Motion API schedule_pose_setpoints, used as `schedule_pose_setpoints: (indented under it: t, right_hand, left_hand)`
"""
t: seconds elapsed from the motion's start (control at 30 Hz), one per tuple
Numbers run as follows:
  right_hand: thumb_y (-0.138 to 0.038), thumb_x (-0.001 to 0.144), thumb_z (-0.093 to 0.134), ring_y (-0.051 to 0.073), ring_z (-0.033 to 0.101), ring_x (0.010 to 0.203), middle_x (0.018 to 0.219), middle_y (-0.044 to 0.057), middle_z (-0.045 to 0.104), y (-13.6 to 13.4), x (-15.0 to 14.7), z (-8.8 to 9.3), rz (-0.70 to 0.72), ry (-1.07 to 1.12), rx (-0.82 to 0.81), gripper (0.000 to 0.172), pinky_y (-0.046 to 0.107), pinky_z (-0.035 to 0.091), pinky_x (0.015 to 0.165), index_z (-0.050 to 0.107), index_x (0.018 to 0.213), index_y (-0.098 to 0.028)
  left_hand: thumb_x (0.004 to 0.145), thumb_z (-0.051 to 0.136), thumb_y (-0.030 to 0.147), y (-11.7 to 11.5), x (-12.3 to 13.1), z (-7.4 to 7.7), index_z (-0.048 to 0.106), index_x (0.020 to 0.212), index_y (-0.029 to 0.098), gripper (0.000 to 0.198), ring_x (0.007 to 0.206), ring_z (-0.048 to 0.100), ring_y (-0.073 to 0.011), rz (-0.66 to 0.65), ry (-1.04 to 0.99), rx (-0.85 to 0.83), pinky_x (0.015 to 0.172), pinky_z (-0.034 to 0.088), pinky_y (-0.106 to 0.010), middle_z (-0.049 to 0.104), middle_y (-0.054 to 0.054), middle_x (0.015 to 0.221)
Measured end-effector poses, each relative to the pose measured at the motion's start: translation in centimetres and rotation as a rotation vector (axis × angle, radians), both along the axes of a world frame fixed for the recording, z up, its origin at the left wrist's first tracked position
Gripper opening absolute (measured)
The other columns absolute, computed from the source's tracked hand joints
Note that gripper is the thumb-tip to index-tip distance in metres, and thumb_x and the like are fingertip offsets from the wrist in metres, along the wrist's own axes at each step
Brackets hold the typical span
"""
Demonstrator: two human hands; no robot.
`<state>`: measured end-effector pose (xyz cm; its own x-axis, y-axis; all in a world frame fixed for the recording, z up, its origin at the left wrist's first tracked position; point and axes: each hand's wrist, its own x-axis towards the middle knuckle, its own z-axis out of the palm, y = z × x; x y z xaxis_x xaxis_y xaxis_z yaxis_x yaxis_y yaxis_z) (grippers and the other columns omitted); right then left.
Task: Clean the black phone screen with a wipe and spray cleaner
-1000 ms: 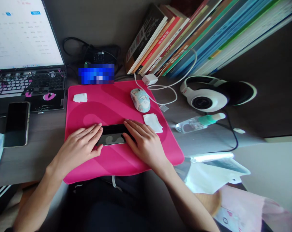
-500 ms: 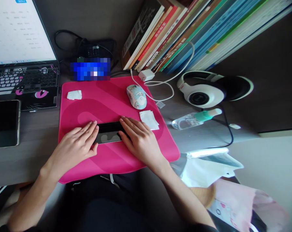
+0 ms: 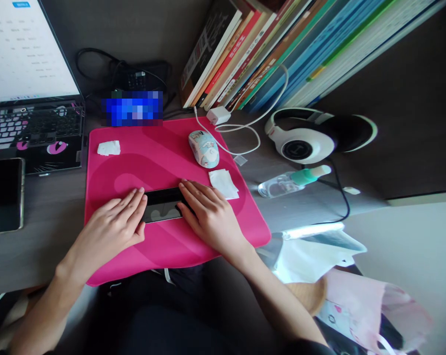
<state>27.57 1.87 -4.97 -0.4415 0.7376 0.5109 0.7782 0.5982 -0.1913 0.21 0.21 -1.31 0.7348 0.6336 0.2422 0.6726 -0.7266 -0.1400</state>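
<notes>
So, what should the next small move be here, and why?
I'd probably ease the right hand slightly off the dark, glossy slab, while the left hand steadies the other end. The hands cover opposite ends, leaving only the middle visible, and the slab appears to rest on the pink mat, which should support it.

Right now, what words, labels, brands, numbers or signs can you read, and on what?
Nothing reads as a sure word or number.
Headphones: a mark like "T", unsure.
Books: spine print too blurred.
Screen: rows too blurred.
Black adapter: label too small.
Blue thing: pixelated, unreadable.
Pink bag: small marks, unreadable.
Black slab: none visible.
</notes>
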Motion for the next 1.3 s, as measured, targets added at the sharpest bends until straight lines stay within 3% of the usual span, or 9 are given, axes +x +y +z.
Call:
schedule_pose_setpoints:
  t: [0.13, 0.33, 0.9, 1.3]
  right_hand:
    - [-0.025, 0.109, 0.058, 0.032, 0.073, 0.126, 0.140, 0.017, 0.075, 0.02, -0.03, 0.01, 0.011, 0.006, 0.019, 0.038, 0.046, 0.061, 0.102, 0.069, 0.138, -0.003]
    - [-0.027, 0.111, 0.055, 0.031, 0.072, 0.129, 0.142, 0.014, 0.074, -0.04, 0.01, -0.09, -0.005, 0.001, -0.011, 0.038, 0.048, 0.061, 0.104, 0.069, 0.143, -0.012]
    - [-0.026, 0.110, 0.056, 0.032, 0.073, 0.127, 0.141, 0.017, 0.074, -0.03, -0.02, -0.10, 0.010, 0.001, 0.004, 0.039, 0.048, 0.062, 0.103, 0.069, 0.140, -0.004]
    - [-0.027, 0.111, 0.055, 0.031, 0.071, 0.131, 0.144, 0.015, 0.072, -0.09, 0.09, -0.11, 0.008, 0.004, -0.040, 0.040, 0.049, 0.061, 0.106, 0.066, 0.146, -0.012]
  left_hand:
    - [0.104, 0.047, 0.015, -0.01, 0.03, 0.03, 0.058, 0.148, -0.001, 0.048, 0.138, 0.067, -0.0356, -0.003, 0.046, 0.051, 0.106, 0.061, -0.051, 0.057, -0.024, 0.157]
    - [0.103, 0.045, 0.013, 0.01, 0.25, 0.19, 0.060, 0.143, -0.006, 0.047, 0.135, 0.068, -0.0358, -0.017, 0.076, 0.093, 0.104, 0.063, -0.050, 0.058, -0.026, 0.154]
    - [0.102, 0.044, 0.013, 0.01, 0.25, 0.07, 0.061, 0.142, -0.007, 0.048, 0.133, 0.070, -0.0340, -0.011, 0.088, 0.122, 0.103, 0.064, -0.049, 0.059, -0.027, 0.154]
    - [0.102, 0.045, 0.012, -0.11, 0.33, 0.02, 0.060, 0.143, -0.006, 0.048, 0.134, 0.069, -0.0348, -0.001, 0.061, 0.101, 0.104, 0.063, -0.050, 0.059, -0.028, 0.153]
